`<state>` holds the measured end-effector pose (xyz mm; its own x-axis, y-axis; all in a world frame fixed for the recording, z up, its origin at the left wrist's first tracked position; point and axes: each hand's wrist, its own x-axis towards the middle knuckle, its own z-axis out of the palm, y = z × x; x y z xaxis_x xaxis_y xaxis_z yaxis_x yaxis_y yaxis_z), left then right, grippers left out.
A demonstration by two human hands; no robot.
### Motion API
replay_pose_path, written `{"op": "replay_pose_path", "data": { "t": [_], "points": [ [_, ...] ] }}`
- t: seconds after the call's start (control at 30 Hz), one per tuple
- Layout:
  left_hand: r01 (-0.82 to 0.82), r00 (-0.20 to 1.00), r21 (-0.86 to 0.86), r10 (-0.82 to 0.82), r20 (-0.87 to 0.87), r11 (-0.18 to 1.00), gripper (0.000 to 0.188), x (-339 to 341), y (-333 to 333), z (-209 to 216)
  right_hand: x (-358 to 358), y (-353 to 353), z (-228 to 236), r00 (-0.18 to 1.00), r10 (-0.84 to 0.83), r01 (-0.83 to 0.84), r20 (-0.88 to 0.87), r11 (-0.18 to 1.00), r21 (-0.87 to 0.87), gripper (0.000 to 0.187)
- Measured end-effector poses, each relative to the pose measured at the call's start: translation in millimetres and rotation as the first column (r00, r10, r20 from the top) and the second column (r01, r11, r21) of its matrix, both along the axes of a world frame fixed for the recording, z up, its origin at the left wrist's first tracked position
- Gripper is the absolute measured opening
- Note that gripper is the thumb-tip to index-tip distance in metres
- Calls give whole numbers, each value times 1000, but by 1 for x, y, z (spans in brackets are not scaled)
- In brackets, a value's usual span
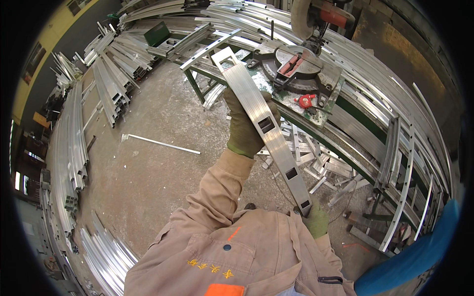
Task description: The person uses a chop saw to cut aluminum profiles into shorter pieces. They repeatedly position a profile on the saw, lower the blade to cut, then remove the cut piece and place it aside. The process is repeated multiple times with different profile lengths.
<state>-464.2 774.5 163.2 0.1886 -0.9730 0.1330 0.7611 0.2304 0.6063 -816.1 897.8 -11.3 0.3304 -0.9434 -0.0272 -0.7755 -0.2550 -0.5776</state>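
Left hand (243,127) and right hand (316,220) hold a metal bar (278,150).

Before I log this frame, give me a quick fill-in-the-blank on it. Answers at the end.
1. The left hand and the right hand both wear green ____.
2. The end of the silver metal bar nearer the person's jacket is at the ____ hand.
3. The small object lying beside the saw on the bench is coloured ____.

Missing words: gloves; right; red.
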Motion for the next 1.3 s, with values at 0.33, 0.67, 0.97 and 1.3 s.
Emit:
{"op": "replay_pose_path", "data": {
  "t": [0.33, 0.67, 0.97, 1.3],
  "points": [
    [-33, 999, 15, 33, 8, 999, 93, -2, 2, -1, -4, 0, -4, 1000, -3, 3, -2, 1000, -2, 86],
    [37, 999, -108, -39, -15, 993, 81, -21, 24, 5, -13, 0, -37, 998, -13, 21, 69, 993, -115, 77],
    [-21, 981, -129, 45, 189, 991, 99, -33, 34, -15, -21, -3, -73, 985, -78, 81, 156, 997, -16, 80],
    [-179, 898, -27, 175, 404, 983, 70, -77, 69, 21, -17, -12, -92, 971, -30, 20, 237, 999, 44, 62]
  ]
}}
